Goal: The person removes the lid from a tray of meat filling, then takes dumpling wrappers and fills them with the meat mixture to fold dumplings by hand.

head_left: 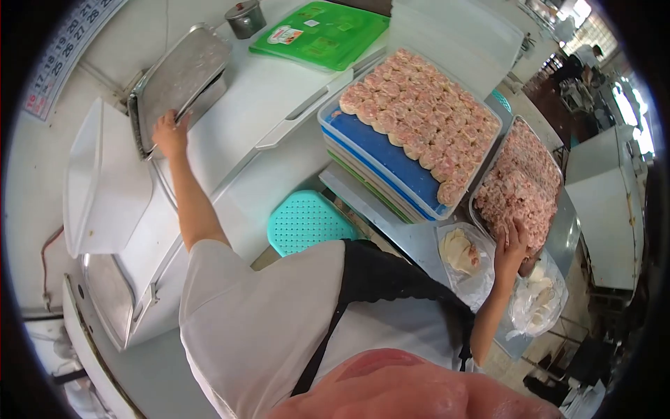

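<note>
My left hand (172, 134) is closed at the edge of a rectangular metal tray (185, 66) on the white chest. A thin metal piece (187, 106) shows at its fingers; whether it is a tool or the tray's rim I cannot tell. My right hand (513, 246) is at the near edge of a heap of ground meat (520, 192), its fingers curled into it. To its left lies an open plastic bag of round dough wrappers (459, 251); another bag of pale wrappers (537, 297) lies to its right. Rows of meat-filled dumplings (419, 105) cover much of a blue tray (370, 140).
A green plastic lid (317, 33) and a lidded metal pot (245, 19) stand on the white chest (279, 91). A turquoise stool (310, 222) is below. A white bin (105, 181) stands at left. Another person (583, 59) is in the background.
</note>
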Available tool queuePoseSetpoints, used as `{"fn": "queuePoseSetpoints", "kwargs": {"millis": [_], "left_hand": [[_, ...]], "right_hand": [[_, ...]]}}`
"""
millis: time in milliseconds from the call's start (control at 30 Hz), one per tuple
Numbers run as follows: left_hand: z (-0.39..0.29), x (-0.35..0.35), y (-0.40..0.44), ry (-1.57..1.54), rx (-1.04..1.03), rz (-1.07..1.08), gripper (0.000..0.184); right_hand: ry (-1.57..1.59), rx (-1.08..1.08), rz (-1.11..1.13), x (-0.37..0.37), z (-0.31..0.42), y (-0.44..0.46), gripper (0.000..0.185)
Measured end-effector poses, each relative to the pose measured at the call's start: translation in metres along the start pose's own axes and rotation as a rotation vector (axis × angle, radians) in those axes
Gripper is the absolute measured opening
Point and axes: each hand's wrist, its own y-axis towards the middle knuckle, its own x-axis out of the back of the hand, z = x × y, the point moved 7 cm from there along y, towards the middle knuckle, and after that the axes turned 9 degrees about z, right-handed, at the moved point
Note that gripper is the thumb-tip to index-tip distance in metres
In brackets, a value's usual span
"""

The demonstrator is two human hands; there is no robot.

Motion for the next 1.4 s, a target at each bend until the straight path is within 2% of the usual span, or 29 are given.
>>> {"fn": "queuePoseSetpoints", "kwargs": {"millis": [100, 267, 333, 367, 433, 467, 533, 667, 700, 767, 867, 1067, 1233, 1300, 1400], "left_hand": [[-0.032, 0.014, -0.021, -0.041, -0.029, -0.119, 0.031], [-0.048, 0.042, -0.043, -0.07, -0.017, -0.111, 0.027], [-0.038, 0.039, -0.036, -0.231, -0.06, 0.024, 0.024], [-0.038, 0.047, -0.031, -0.226, -0.056, 0.023, 0.024], [-0.046, 0.054, -0.017, -0.272, -0.094, 0.269, 0.022], [-0.042, 0.059, -0.009, -0.269, -0.084, 0.267, 0.022], [-0.047, 0.08, 0.005, -0.188, -0.242, 0.097, 0.023], [-0.043, 0.106, 0.008, -0.106, -0.386, 0.086, 0.032], [-0.037, 0.103, 0.003, -0.105, -0.386, 0.086, 0.032], [-0.026, 0.071, -0.017, 0.054, -0.402, 0.269, 0.035], [-0.018, 0.067, -0.037, -0.098, -0.384, 0.192, 0.037], [-0.025, 0.062, -0.035, -0.104, -0.374, 0.219, 0.036], [-0.037, 0.08, -0.038, -0.079, -0.334, 0.213, 0.033], [-0.034, 0.115, -0.045, -0.043, -0.29, -0.117, 0.039], [0.025, 0.171, -0.084, 0.051, -0.069, -0.522, 0.039]], "right_hand": [[0.038, 0.0, 0.022, -0.008, 0.004, 0.001, 0.029], [0.03, 0.015, 0.006, -0.019, 0.009, 0.009, 0.027], [0.037, 0.023, 0.033, -0.024, 0.017, 0.012, 0.027], [0.04, 0.029, 0.035, -0.025, 0.019, 0.013, 0.027], [0.026, 0.047, 0.062, -0.028, 0.022, 0.017, 0.027], [0.026, 0.057, 0.064, -0.028, 0.023, 0.021, 0.027], [0.016, 0.1, 0.044, -0.027, 0.027, 0.026, 0.027], [0.011, 0.13, 0.04, -0.029, 0.045, 0.03, 0.027], [0.041, 0.122, 0.059, -0.034, 0.048, 0.029, 0.026], [0.072, 0.109, 0.076, -0.039, 0.051, 0.027, 0.026], [0.111, 0.091, 0.125, -0.044, 0.052, 0.021, 0.026], [0.049, 0.095, 0.056, -0.029, 0.042, 0.011, 0.025], [0.064, 0.078, 0.095, -0.027, 0.036, 0.0, 0.028], [0.058, 0.089, 0.075, -0.02, 0.032, 0.0, 0.028], [0.039, 0.1, 0.049, -0.01, 0.021, 0.003, 0.027]]}}
